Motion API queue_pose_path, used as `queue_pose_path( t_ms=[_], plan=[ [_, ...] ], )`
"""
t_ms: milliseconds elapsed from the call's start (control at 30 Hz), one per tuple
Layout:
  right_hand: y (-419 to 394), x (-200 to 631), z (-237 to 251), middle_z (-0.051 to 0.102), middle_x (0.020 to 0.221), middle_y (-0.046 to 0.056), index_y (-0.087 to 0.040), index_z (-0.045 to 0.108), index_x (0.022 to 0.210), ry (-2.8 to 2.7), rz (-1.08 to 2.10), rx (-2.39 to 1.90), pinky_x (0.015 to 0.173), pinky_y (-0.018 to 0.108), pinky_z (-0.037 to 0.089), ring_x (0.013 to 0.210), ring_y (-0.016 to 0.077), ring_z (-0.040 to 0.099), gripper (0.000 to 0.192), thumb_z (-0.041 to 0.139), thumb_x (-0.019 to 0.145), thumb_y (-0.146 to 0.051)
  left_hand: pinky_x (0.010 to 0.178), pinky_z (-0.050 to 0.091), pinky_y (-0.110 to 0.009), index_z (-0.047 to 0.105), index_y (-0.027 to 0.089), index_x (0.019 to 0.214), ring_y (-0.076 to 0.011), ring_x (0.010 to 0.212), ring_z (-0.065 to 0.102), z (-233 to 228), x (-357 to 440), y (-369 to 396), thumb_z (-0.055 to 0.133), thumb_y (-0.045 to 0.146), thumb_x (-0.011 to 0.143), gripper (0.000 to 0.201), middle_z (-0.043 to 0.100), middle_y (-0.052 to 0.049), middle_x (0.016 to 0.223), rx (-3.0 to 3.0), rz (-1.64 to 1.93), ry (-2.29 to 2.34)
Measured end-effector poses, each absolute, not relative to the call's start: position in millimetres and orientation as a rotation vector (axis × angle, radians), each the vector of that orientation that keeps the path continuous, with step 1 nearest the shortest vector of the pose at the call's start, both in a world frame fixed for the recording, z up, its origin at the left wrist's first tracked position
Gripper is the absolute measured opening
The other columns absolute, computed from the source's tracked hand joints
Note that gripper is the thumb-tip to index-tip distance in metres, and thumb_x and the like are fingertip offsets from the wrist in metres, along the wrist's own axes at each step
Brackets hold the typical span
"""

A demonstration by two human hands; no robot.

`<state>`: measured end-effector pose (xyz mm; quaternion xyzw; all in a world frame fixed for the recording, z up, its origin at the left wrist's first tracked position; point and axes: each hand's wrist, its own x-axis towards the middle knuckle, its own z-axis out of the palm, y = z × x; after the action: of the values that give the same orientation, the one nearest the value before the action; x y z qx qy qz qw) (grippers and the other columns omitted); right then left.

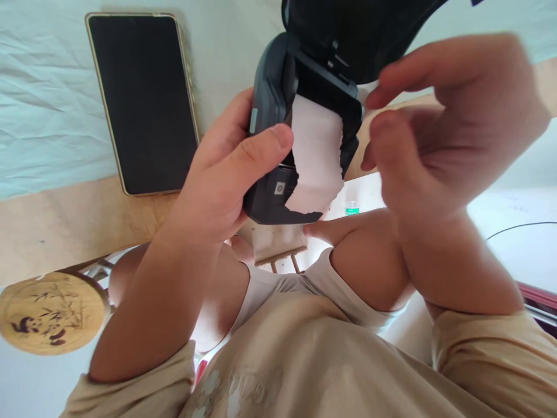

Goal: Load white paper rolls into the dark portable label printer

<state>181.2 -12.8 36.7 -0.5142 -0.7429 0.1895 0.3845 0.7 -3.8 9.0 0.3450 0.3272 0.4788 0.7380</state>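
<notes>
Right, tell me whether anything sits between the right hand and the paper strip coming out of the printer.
Nothing visible does. The right hand is beside the printer, fingertips near the white paper strip, with open space between them.

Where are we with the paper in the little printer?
Done: the printer lid is open and a torn paper strip hangs out. In hand: left hand holds the body; right hand pinches by the paper's edge. Left: lid not yet closed.

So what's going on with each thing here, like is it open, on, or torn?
Small printer: lid open, held in left hand.
Paper strip: sticking out, end torn ragged.
Phone: screen dark, lying flat on the table.
Right hand: fingers pinched together at the printer's edge.
Round stool: standing upright.
</notes>
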Motion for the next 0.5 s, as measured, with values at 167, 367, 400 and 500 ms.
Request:
queue_pose_path(
  t_ms=[167, 367, 400, 500],
  plan=[
    [-11.5, 180.2, 33.2, 0.062, 0.107, -0.003, -0.022, 0.062, 0.109, -2.275, 0.115, -1.348, 0.065, 0.021, 0.043, 0.086, 0.0066, 0.059, 0.023, 0.054, 0.087, -0.026, 0.055, 0.048, -0.016, 0.056, 0.011, 0.106, -0.0056, 0.066, 0.057, 6.9, 1.6, -3.6, 0.063, 0.026, 0.081, 0.030, 0.057, -0.002, 0.082, 0.799, 1.027, 0.719],
    [-15.3, 174.6, 44.6, 0.062, 0.086, -0.008, -0.027, 0.057, 0.099, -2.349, 0.203, -1.535, 0.056, 0.022, 0.036, 0.063, 0.0038, 0.051, 0.022, 0.063, 0.078, -0.025, 0.061, 0.050, -0.013, 0.061, 0.016, 0.110, -0.0053, 0.076, 0.056, 5.9, -2.5, -5.7, 0.066, 0.029, 0.079, 0.034, 0.060, -0.003, 0.090, 0.883, 0.963, 0.730],
    [-16.5, 176.3, 45.4, 0.061, 0.087, -0.008, -0.026, 0.057, 0.099, -2.317, 0.268, -1.498, 0.053, 0.021, 0.035, 0.059, 0.0021, 0.047, 0.025, 0.064, 0.076, -0.023, 0.061, 0.050, -0.013, 0.061, 0.015, 0.110, -0.0050, 0.076, 0.056, 6.1, -2.5, -5.9, 0.066, 0.029, 0.079, 0.035, 0.059, -0.003, 0.088, 0.875, 0.969, 0.729],
    [-17.7, 190.3, 45.9, 0.060, 0.098, -0.005, -0.024, 0.059, 0.097, -2.046, 0.702, -1.365, 0.049, 0.020, 0.038, 0.063, 0.0029, 0.051, 0.030, 0.069, 0.070, -0.026, 0.062, 0.052, -0.013, 0.058, 0.012, 0.110, -0.0053, 0.076, 0.058, 6.5, -1.4, -5.6, 0.066, 0.027, 0.079, 0.036, 0.057, -0.003, 0.085, 0.816, 1.002, 0.722]
  ],
)
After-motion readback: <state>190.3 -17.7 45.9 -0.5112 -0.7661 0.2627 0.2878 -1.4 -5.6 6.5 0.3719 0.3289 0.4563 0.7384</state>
